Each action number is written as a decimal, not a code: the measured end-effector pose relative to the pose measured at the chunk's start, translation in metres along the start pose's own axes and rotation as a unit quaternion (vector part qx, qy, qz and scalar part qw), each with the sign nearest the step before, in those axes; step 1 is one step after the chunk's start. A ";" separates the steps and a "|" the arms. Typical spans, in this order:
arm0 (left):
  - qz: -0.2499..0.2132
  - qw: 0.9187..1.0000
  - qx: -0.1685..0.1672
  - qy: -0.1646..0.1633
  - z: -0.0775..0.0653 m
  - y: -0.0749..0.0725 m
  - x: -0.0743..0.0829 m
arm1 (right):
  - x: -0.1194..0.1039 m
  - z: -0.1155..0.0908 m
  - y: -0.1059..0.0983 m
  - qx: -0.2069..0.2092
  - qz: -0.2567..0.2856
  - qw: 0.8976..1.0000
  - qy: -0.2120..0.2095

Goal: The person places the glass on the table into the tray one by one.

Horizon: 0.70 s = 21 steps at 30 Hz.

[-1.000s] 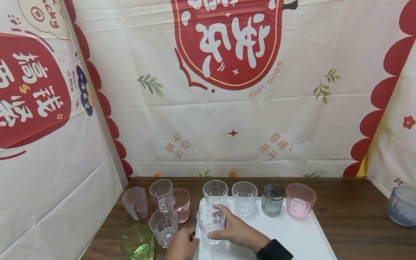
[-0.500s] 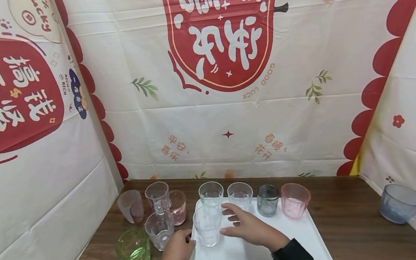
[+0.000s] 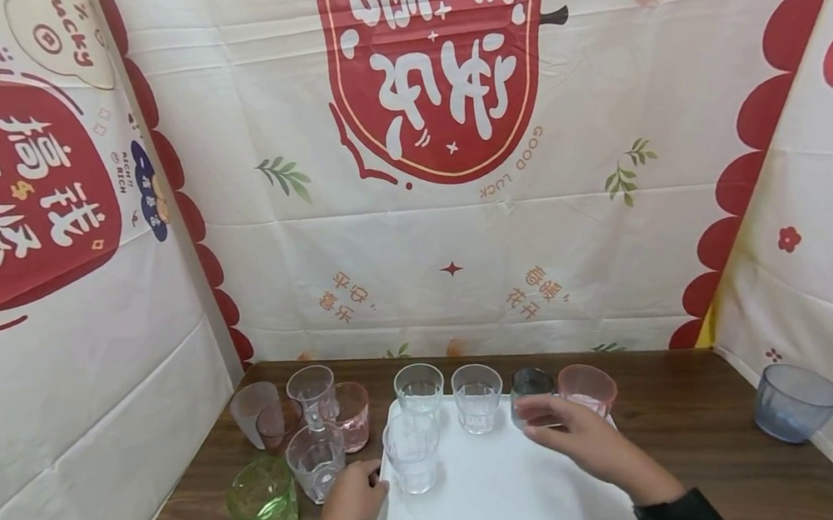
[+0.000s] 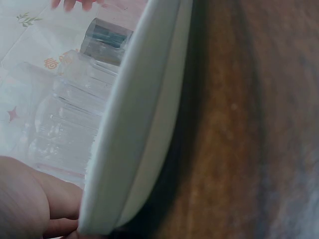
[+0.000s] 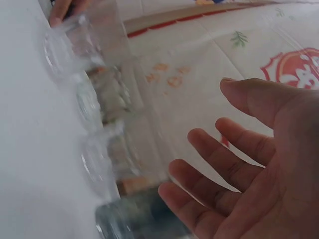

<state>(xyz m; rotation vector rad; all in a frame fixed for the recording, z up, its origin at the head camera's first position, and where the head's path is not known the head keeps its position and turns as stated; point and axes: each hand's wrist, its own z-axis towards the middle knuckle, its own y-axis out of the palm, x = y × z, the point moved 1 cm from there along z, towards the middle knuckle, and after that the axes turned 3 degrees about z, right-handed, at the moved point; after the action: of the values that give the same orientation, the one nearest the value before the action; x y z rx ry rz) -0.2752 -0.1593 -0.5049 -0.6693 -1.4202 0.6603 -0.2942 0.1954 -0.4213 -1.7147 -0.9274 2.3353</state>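
My left hand grips the left edge of the white tray; in the left wrist view its thumb side lies against the tray rim. My right hand hovers above the tray's right part, fingers spread and holding nothing, as the right wrist view shows. It partly covers the grey glass and the pink glass. Along the tray's back also stand two clear glasses, one at the left and one beside it. A further clear glass stands upright at the tray's left.
Left of the tray, on the brown table, stand a green glass, a clear glass, a pink glass and several others. A blue glass is at the far right. Printed cloth walls enclose the table.
My right hand has let go of the clear glass at the tray's left and moved right, towards the grey glass. My left hand has stayed at the tray edge. The head view has shifted slightly.
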 end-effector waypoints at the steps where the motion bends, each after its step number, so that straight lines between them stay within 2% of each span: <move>1: 0.001 1.000 0.001 0.001 0.000 0.001 0.000 | 0.001 -0.005 -0.008 0.013 0.000 1.000 0.010; 4: 0.008 1.000 0.005 0.002 0.000 0.002 0.000 | 0.004 -0.020 -0.034 0.056 0.009 0.997 0.058; 8: 0.014 1.000 0.005 -0.007 0.000 0.000 0.000 | 0.017 -0.042 -0.068 0.132 -0.007 0.990 0.054; 12: 0.018 1.000 0.006 -0.007 -0.001 -0.002 0.000 | 0.036 -0.068 -0.103 0.183 -0.035 0.982 0.037; 16: 0.018 1.000 -0.001 -0.015 0.001 -0.001 0.001 | 0.056 -0.095 -0.136 0.218 -0.037 0.974 0.054; 21: 0.017 1.000 -0.005 -0.014 0.002 0.000 0.002 | 0.084 -0.127 -0.171 0.279 -0.029 0.956 0.085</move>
<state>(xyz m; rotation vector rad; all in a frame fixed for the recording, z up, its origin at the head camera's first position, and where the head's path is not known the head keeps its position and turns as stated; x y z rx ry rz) -0.2767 -0.1575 -0.5038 -0.6947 -1.4423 0.6920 -0.2570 0.4214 -0.4247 -1.5805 -0.2424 2.0896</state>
